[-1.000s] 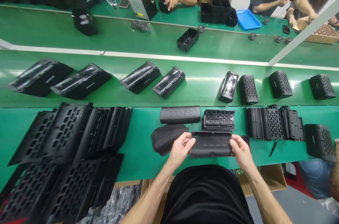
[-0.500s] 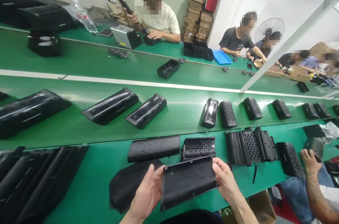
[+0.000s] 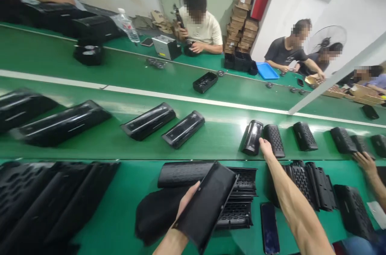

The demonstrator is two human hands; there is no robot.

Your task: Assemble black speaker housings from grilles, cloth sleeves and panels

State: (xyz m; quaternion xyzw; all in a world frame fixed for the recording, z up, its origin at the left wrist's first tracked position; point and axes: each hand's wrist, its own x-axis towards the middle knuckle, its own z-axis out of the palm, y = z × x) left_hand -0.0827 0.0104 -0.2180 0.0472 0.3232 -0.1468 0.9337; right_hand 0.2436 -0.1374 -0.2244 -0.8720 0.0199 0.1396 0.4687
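My left hand [image 3: 187, 202] grips a black plastic cover panel [image 3: 208, 204], tilted, with its inner side and small edge clips facing me. My right hand [image 3: 266, 148] is stretched forward to the conveyor belt, its fingers closed at the right edge of a glossy black plastic housing [image 3: 252, 136]; the fingertips are partly hidden. Just right of that hand stands a black housing with a slotted grille [image 3: 274, 140]. Under and behind the held panel lie slotted black covers [image 3: 237, 214], another dark cover [image 3: 182, 174] and a black cloth-like piece [image 3: 157, 212].
A phone [image 3: 270, 227] lies on the green table, near stacked slotted covers [image 3: 307, 184]. More glossy housings [image 3: 149, 121] are on the belt to the left. Covers [image 3: 60, 202] fill the left table. At right, a co-worker's hand [image 3: 366, 164] touches a housing. Other people sit across the belt.
My right hand has let go of the panel and reached forward to the glossy housing. My left hand now holds the panel alone, turned more upright. The view has shifted, exposing the phone.
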